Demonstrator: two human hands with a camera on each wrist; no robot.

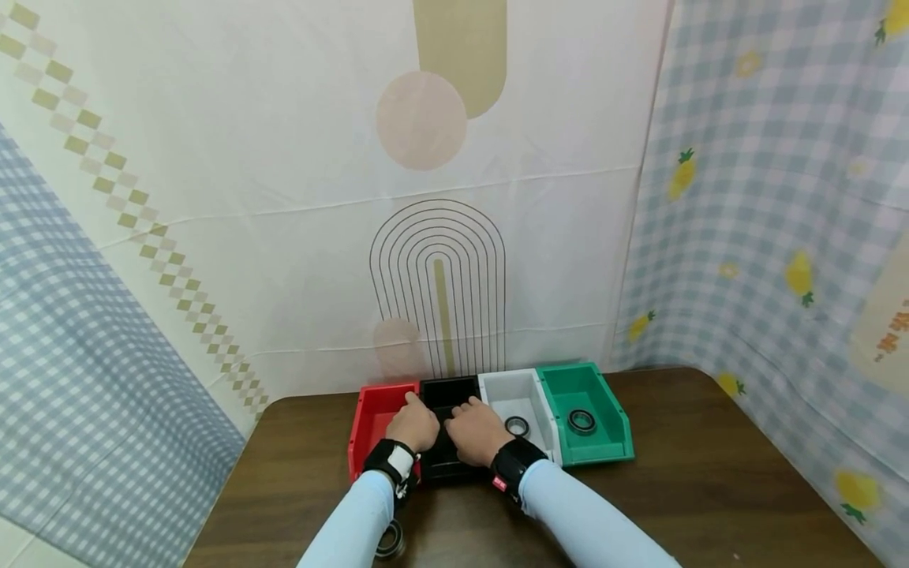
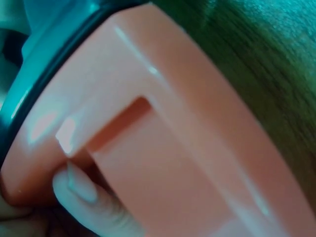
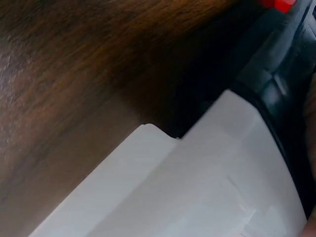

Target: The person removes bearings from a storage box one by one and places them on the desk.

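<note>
Four open bins stand side by side: a red bin (image 1: 365, 422), a black bin (image 1: 450, 388), a white bin (image 1: 507, 385) and a green bin (image 1: 600, 394). My left hand (image 1: 413, 426) grips the side of the red bin next to the black one. In the left wrist view its thumb (image 2: 94, 205) lies inside the red wall, with other fingers at the lower left. Over the black bin, my right hand (image 1: 477, 434) reaches down by the white bin's wall. Its fingers are mostly hidden, so I cannot tell what they hold.
A ball bearing (image 1: 517, 427) lies in the white bin and another bearing (image 1: 581, 421) in the green bin. On the brown table (image 1: 305, 473), a third bearing (image 1: 389, 540) sits by my left sleeve. A patterned cloth (image 1: 298, 260) hangs close behind the bins.
</note>
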